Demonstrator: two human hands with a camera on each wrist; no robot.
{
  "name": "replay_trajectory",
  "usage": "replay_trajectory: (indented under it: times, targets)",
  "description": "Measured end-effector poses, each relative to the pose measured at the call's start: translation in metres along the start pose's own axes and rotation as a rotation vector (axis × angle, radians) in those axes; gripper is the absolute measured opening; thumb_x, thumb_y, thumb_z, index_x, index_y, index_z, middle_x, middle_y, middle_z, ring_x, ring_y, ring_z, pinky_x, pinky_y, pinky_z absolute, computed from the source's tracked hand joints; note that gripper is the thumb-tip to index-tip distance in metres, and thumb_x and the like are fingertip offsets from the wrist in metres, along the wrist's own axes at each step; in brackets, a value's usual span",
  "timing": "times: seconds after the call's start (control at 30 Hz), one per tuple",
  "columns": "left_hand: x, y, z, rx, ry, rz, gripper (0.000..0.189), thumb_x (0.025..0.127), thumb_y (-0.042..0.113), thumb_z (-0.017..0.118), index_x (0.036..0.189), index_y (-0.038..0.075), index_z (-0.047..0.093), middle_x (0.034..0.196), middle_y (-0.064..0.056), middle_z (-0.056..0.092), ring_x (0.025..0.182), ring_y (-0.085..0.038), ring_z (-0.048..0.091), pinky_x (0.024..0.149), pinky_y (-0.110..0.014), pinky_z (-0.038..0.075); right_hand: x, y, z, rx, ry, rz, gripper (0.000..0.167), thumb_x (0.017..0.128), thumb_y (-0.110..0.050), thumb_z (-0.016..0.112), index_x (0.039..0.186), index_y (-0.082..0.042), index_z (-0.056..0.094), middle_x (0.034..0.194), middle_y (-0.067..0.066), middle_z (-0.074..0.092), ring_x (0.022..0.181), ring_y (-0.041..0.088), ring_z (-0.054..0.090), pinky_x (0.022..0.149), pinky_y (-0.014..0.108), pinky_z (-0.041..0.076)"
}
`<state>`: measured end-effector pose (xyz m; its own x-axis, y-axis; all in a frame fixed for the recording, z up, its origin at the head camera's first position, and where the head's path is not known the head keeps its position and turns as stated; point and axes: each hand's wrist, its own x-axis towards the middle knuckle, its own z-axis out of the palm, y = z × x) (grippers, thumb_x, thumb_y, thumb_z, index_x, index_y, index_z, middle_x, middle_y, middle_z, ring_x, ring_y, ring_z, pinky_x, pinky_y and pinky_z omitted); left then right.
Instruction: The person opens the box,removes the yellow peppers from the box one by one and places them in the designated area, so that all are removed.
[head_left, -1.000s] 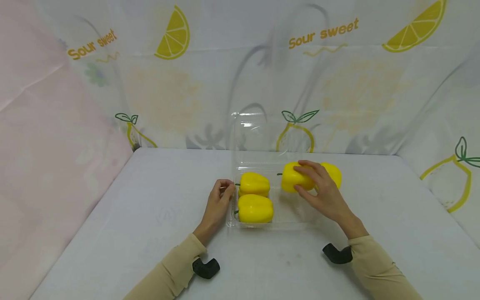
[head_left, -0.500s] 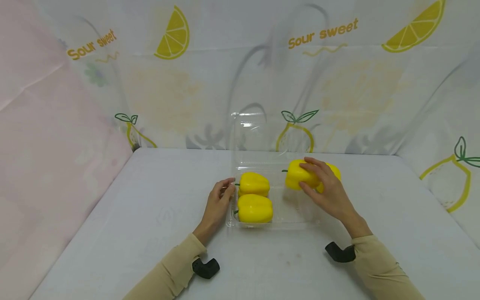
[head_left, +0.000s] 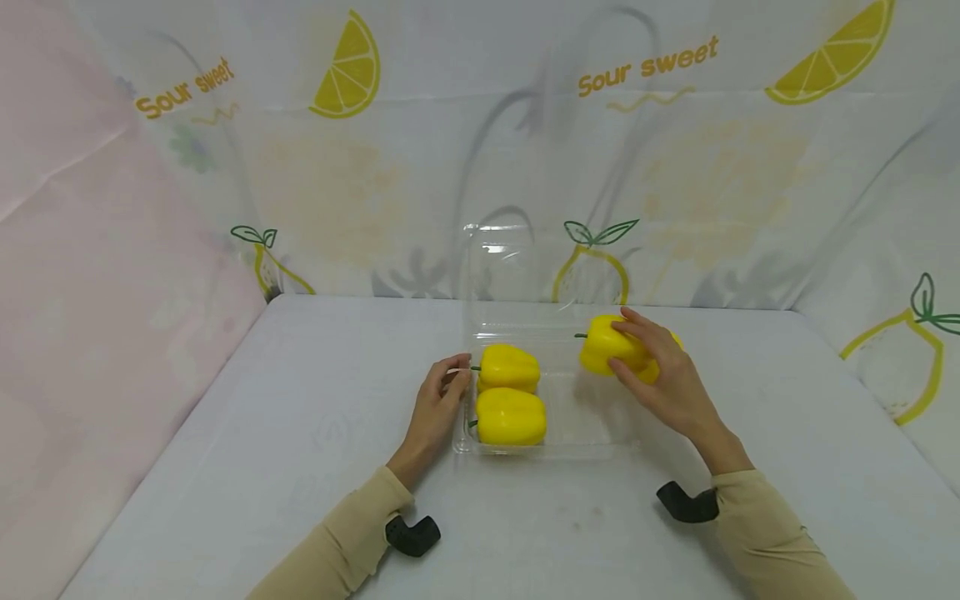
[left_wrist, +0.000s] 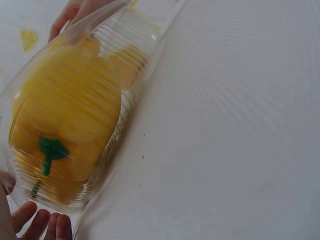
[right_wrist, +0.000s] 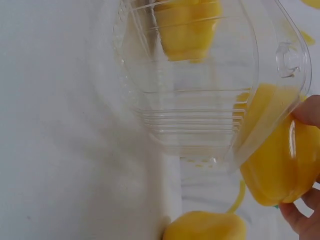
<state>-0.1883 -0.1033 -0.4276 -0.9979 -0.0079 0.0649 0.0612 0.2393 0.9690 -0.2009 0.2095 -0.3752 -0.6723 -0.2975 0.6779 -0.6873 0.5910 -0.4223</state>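
right hand (head_left: 666, 371) grips a yellow pepper (head_left: 602, 346) between thumb and fingers, held up by the back right corner of the clear container (head_left: 570, 452), whose left edge the left hand (head_left: 433, 404) pinches. probably light, firm, a little slippery; best taken across the broad sides, clear of the stem (head_left: 581, 336). skin glossy, lobed; stem short, green, pointing left.

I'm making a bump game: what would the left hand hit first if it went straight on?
The box, most likely: the left hand points at its side, so close it may be touching. A pepper sits just inside.
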Motion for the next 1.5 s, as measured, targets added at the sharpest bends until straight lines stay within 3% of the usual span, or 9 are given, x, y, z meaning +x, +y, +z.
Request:
replay_trajectory:
  times: [0.2,0.47,0.7,1.1,1.37,1.5]
  targets:
    - [0.001,0.002,-0.001,0.004,-0.019,-0.023,0.038,0.099,0.024,0.047,0.135,0.009,0.047,0.136,-0.010,0.052,0.122,-0.027,0.052,0.105,-0.043,0.043,-0.001,0.003,-0.003,0.011,-0.013,0.038,0.054,0.075,0.002,0.074,0.125,-0.009,0.056,0.140,0.009,0.051,0.123,0.035,0.048,0.107,0.009,0.026]
    - [0.001,-0.003,0.000,0.012,0.000,0.016,0.035,0.099,0.030,0.047,0.131,0.017,0.051,0.131,-0.005,0.055,0.118,-0.022,0.054,0.102,-0.041,0.045,-0.002,0.004,-0.003,0.004,-0.025,0.053,0.053,0.077,0.001,0.073,0.126,-0.008,0.055,0.141,0.010,0.049,0.126,0.034,0.046,0.108,0.009,0.025]
    - [0.002,-0.003,0.001,0.005,0.005,0.043,0.033,0.098,0.027,0.048,0.129,0.014,0.053,0.129,-0.005,0.056,0.116,-0.022,0.055,0.102,-0.041,0.045,-0.002,0.006,-0.003,0.000,-0.003,0.063,0.052,0.076,0.001,0.073,0.124,-0.006,0.055,0.138,0.018,0.050,0.126,0.037,0.046,0.108,0.009,0.024]
    - [0.002,-0.004,0.000,0.002,0.000,0.037,0.034,0.099,0.027,0.047,0.129,0.014,0.052,0.131,-0.004,0.055,0.116,-0.021,0.055,0.102,-0.041,0.045,0.000,0.008,-0.008,0.012,0.027,0.057,0.052,0.075,0.004,0.072,0.124,-0.003,0.054,0.134,0.018,0.052,0.123,0.037,0.046,0.108,0.009,0.026]
    - [0.002,-0.002,0.000,-0.022,0.001,0.030,0.034,0.099,0.027,0.048,0.130,0.014,0.052,0.131,-0.004,0.055,0.115,-0.021,0.055,0.102,-0.040,0.046,0.000,0.008,-0.013,-0.005,0.036,0.141,0.051,0.079,-0.002,0.072,0.126,-0.005,0.052,0.134,0.014,0.052,0.124,0.035,0.047,0.106,0.014,0.030]
    - [0.002,-0.003,0.000,-0.022,-0.004,0.022,0.035,0.099,0.027,0.048,0.130,0.013,0.052,0.131,-0.005,0.055,0.116,-0.021,0.055,0.102,-0.040,0.046,0.000,0.008,-0.015,-0.005,0.046,0.186,0.051,0.081,-0.004,0.071,0.127,-0.005,0.050,0.136,0.013,0.051,0.123,0.033,0.048,0.098,0.011,0.035]
